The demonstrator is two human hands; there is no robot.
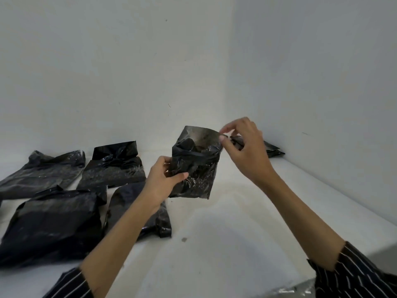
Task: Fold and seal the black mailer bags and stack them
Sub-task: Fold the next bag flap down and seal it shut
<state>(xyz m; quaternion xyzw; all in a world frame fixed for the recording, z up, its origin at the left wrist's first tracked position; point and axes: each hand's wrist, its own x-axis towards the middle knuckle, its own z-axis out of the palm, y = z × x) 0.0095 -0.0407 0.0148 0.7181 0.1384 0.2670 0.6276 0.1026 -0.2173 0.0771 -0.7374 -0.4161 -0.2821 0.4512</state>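
Note:
A small black mailer bag (194,168) is held upright above the white table, its flap raised and its mouth open toward me. My left hand (163,179) grips its lower left side. My right hand (245,145) pinches the top right corner of the flap between thumb and fingers. Several other black mailer bags lie flat on the left of the table: one at the far left (40,171), one behind with its flap up (116,166), a large one in front (53,224), and one partly hidden under my left forearm (156,222).
A stack of black bags (272,149) lies in the back corner behind my right hand. White walls (129,72) close in the table (225,233) at the back and right. A shiny plastic piece (290,291) shows at the bottom edge.

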